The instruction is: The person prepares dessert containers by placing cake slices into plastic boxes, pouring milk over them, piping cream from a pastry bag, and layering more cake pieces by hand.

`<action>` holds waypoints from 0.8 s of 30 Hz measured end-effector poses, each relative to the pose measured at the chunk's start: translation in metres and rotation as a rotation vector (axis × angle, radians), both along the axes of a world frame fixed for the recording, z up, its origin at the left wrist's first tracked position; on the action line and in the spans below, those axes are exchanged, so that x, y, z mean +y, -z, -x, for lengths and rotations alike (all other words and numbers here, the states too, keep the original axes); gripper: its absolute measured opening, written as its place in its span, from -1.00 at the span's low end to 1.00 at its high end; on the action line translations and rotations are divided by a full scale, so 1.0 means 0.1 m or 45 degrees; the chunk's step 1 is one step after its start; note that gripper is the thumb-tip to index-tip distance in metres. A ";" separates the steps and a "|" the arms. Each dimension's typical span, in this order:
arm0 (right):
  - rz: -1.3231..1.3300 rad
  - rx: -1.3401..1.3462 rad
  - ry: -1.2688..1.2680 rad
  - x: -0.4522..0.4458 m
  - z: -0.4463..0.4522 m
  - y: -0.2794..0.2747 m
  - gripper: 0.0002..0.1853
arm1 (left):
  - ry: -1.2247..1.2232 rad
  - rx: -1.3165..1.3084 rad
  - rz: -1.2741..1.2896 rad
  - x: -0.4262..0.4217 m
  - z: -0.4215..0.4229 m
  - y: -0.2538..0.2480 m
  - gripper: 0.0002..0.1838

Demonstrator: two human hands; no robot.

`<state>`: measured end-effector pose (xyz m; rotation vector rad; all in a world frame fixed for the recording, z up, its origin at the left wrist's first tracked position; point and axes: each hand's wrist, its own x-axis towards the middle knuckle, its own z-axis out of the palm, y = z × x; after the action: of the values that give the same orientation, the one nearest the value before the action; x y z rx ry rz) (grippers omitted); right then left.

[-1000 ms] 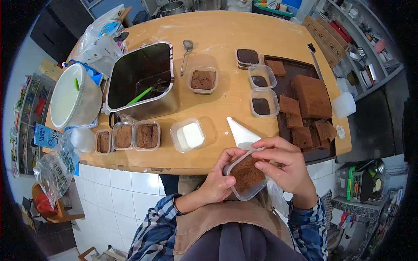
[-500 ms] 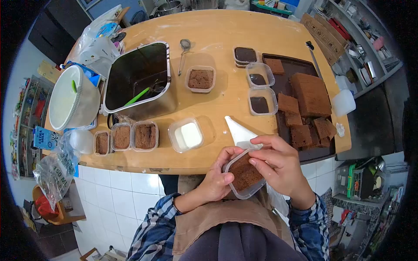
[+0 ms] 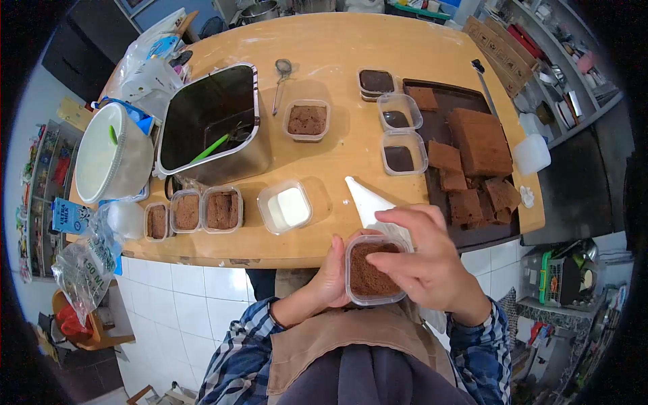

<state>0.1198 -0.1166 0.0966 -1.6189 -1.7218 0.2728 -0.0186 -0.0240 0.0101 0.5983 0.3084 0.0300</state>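
From where I stand, the person's left hand (image 3: 331, 273) is at the lower middle of the frame, fingers curled against the side of a clear square container (image 3: 349, 283) and gripping it. Inside lies brown cake (image 3: 372, 275), crumbly on top. The right hand (image 3: 426, 260) reaches over the container from the right, its fingers parted rather than pinched, one digit above the cake and another out past the rim; whether it touches the cake I can't tell.

Just beyond, on the worktop (image 3: 324, 152), lies a white piping bag (image 3: 366, 202), partly hidden by the right hand, its narrow end towards the upper left. Left of it sits a tub with white filling (image 3: 289, 208), and farther left three cake-filled tubs (image 3: 222, 209) stand in a row. Another cake tub (image 3: 307, 120) is near the centre, a small strainer (image 3: 282, 71) above it. A deep metal pan (image 3: 246, 158) with a green-handled utensil (image 3: 210, 148) fills the upper left, beside a white bucket (image 3: 111, 169). At the right, a dark tray (image 3: 439, 94) carries a large cake block (image 3: 479, 143) and smaller pieces.
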 end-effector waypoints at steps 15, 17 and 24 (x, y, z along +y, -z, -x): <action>0.044 0.020 -0.001 0.07 0.04 0.09 -0.81 | -0.045 -0.149 0.189 -0.03 -0.01 0.03 -0.20; 0.070 0.063 -0.013 0.08 0.03 0.11 -0.82 | -0.030 -0.042 0.101 -0.05 -0.01 0.06 -0.08; 0.018 0.147 0.079 -0.09 -0.09 -0.08 -0.81 | -0.054 -0.098 0.280 0.06 0.02 0.04 -0.12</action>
<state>0.1292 -0.1254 0.1051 -1.6313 -1.5839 0.3424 -0.0208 -0.0180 0.0063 0.3713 0.2458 0.0592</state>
